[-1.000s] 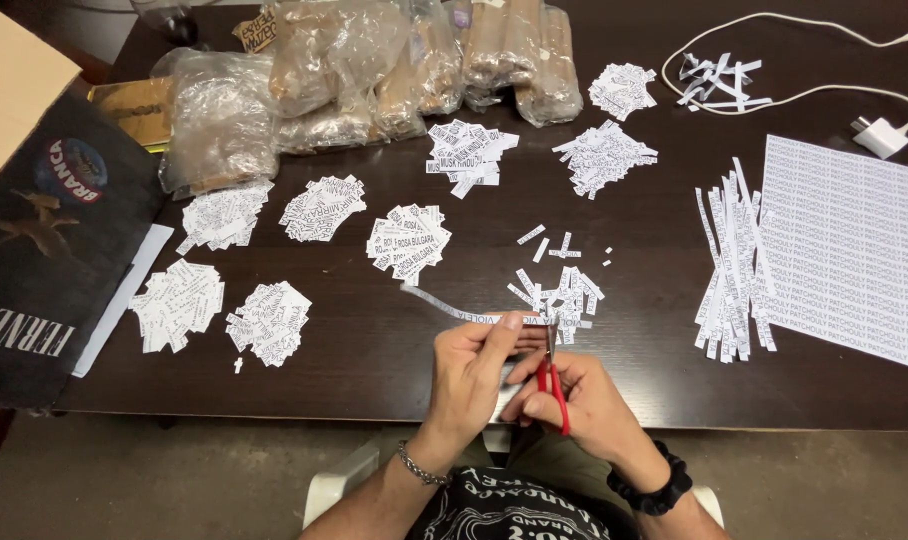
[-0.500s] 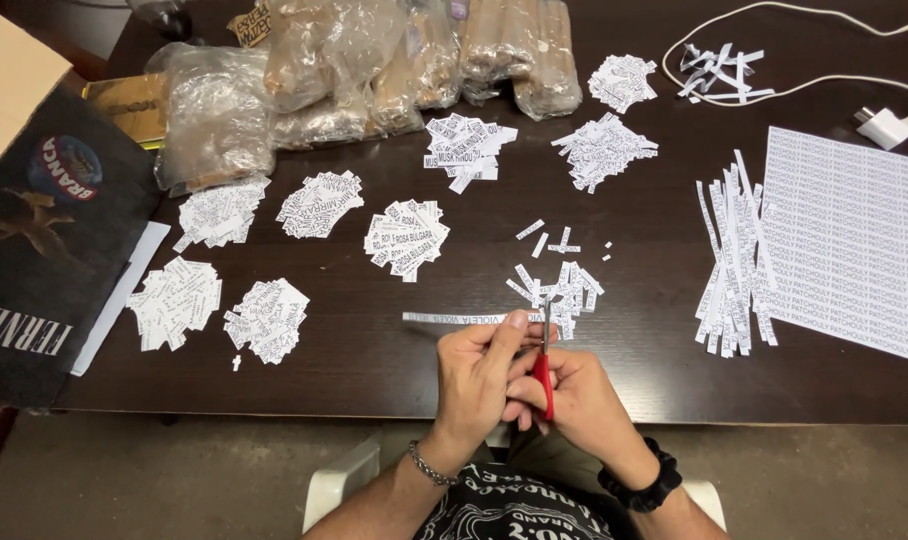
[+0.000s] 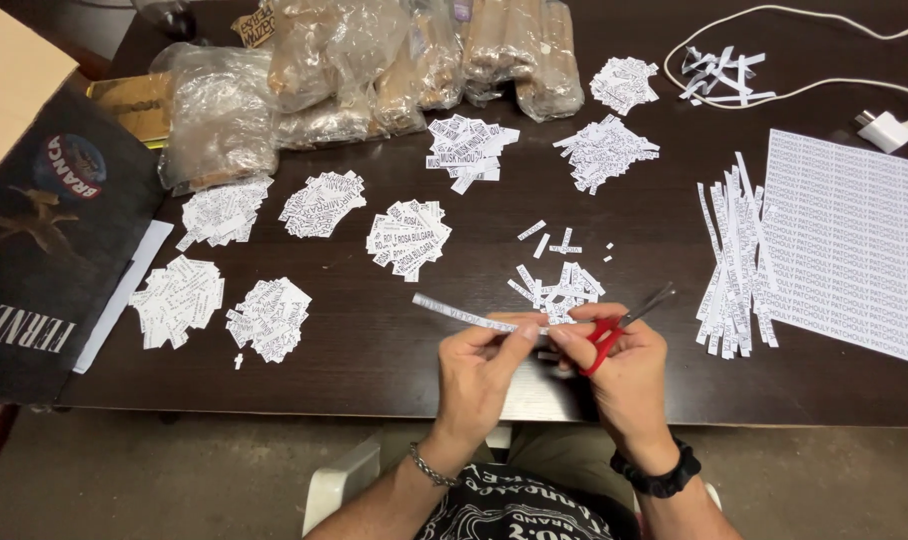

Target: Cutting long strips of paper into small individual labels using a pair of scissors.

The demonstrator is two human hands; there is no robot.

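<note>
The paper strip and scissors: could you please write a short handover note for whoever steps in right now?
Left hand pinches a printed paper strip. Right hand holds red-handled scissors, blades open beside the strip's right end.
Done: piles of cut labels across the dark table; a fresh small pile just above the hands.
Left: uncut strips and a printed sheet at right.

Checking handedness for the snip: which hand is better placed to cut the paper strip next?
Right hand, probably. It already holds the red-handled scissors, blades beside the paper strip. The left hand pinches the strip, so it looks better placed to feed it.
</note>
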